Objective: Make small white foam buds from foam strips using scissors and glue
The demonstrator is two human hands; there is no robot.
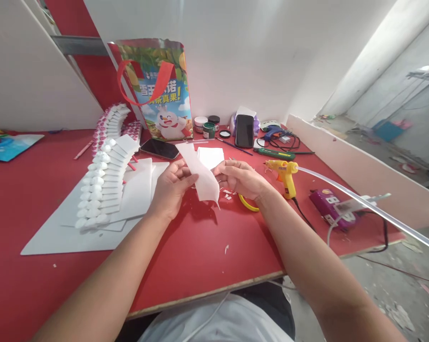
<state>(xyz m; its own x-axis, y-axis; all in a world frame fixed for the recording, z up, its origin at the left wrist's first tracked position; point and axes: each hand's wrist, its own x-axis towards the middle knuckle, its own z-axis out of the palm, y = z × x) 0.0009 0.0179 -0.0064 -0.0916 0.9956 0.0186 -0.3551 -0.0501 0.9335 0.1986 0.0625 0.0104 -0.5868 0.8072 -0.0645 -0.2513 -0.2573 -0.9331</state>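
Note:
A thin white sheet piece with a curved edge and a pointed lower corner hangs above the red table. My left hand pinches its left side between thumb and fingers. At its right edge is my right hand, fingers bent and closed together; the edge seems to lie between thumb and fingertips. Small white scraps lie below my right hand, near a yellow ring partly hidden by that wrist. Behind the held piece rests a stack of white sheets.
Left of my hands, a fan of white sticks with cotton tips lies on white boards. A yellow glue gun with a long glue stick is at right, beside a purple box. Behind stand a bag, jars and phones.

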